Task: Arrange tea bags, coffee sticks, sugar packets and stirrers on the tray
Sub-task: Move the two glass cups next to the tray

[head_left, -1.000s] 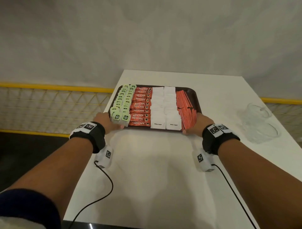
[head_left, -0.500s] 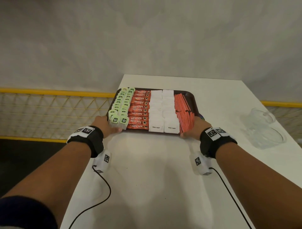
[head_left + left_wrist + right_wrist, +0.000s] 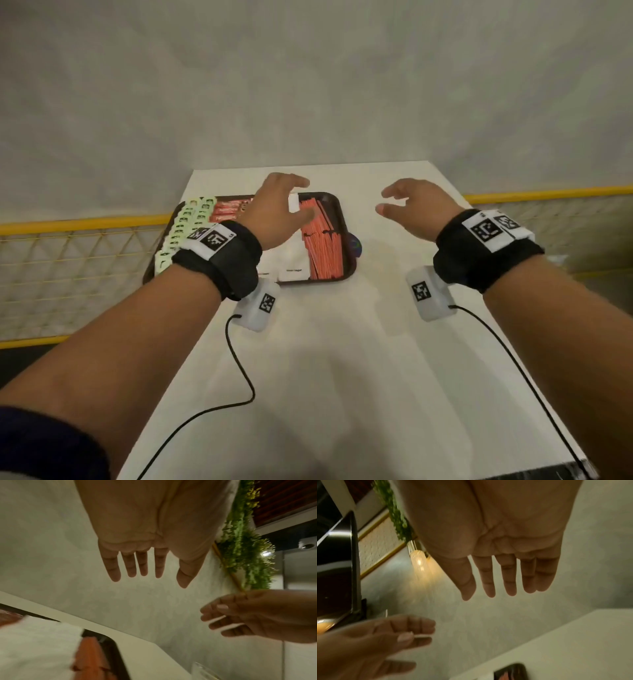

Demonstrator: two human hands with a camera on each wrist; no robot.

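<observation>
A dark brown tray [image 3: 346, 236] lies on the white table, holding rows of green tea bags [image 3: 181, 226], red coffee sticks [image 3: 224, 211], white sugar packets [image 3: 291, 265] and orange-red stirrers [image 3: 323, 243]. My left hand [image 3: 296, 197] hovers above the tray's middle with straight, spread fingers [image 3: 130, 566], holding nothing. My right hand [image 3: 383, 201] hangs in the air to the right of the tray, also empty, with relaxed fingers [image 3: 508, 582]. My left wrist hides part of the coffee sticks and sugar packets.
The white table [image 3: 342, 377] stretches toward me, with two wrist cables [image 3: 239, 377] trailing over it. A small dark object [image 3: 356, 245] lies at the tray's right edge. A yellow mesh railing [image 3: 68, 260] runs along both sides, and a grey wall stands behind.
Both hands have let go of the tray's near corners and risen above the table with fingers spread. The tray now sits to the left in the view.
</observation>
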